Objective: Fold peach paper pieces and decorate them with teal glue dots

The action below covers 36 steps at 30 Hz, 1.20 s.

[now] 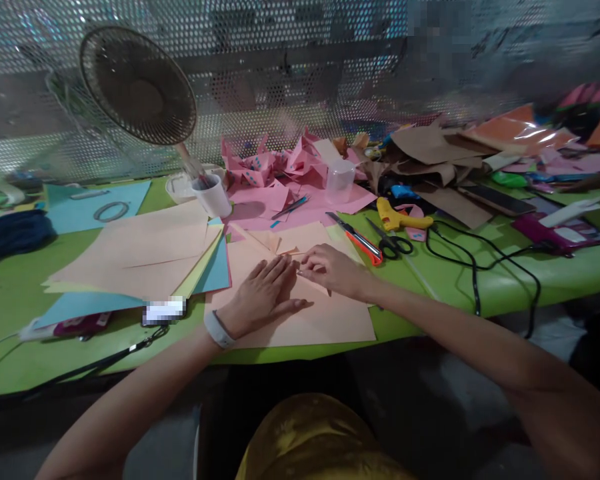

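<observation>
- left hand lies flat, fingers spread, palm down on the peach paper sheet; open, gripping nothing, just pinning the sheet to the green table.
- right hand sits at 3 o'clock of the left, touching it at the fingertips; its fingers pinch down on a folded edge of the same sheet, closed on paper.
- the sheet lies at the near table edge, in front of the person, its lower border close to the drop.
- risk: if the left palm lifts or slides, the sheet likely shifts and the crease runs crooked.
- risk: right fingers pressing unevenly could wrinkle or tear the thin fold.
- loose paper stack at 9 o'clock overlaps the sheet's corner; a drag of the forearm could push it or pull sheets along.
- utility knife and scissors lie at 1 o'clock, near the right hand; a careless sweep could hit the knife; cannot tell if its blade is out.
- glue gun cable loops at 3 o'clock; right forearm could snag it.
- white cup at 11 o'clock under the fan could tip onto the paper.
</observation>
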Each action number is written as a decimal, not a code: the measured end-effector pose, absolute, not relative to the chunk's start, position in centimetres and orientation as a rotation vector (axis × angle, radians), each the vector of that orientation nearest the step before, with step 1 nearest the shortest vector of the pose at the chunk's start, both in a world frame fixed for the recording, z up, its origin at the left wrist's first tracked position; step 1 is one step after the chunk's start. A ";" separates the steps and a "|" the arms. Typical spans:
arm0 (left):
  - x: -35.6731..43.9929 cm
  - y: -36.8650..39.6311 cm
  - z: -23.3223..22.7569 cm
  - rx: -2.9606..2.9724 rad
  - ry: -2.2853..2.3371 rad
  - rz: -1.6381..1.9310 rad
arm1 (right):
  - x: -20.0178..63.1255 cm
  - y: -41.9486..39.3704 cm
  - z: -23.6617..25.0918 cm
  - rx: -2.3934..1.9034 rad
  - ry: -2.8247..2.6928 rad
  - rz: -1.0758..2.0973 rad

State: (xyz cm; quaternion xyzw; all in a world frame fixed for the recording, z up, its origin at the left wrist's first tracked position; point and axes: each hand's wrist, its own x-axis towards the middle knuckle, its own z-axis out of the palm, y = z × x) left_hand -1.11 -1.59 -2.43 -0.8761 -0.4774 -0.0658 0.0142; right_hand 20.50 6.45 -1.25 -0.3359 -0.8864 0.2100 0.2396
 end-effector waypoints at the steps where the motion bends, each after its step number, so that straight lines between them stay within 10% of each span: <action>1: -1.3 -1.5 -2.4 -2.746 -1.473 -0.187 | 21.1 6.6 -1.2 -0.902 -2.428 0.571; 20: -1.8 0.2 -0.2 -2.921 -1.372 -0.167 | 21.0 3.9 0.8 -1.209 -2.471 0.896; 36: -2.3 1.0 -1.3 -2.905 -1.346 -0.155 | 22.3 2.4 0.8 -0.387 -2.911 -0.330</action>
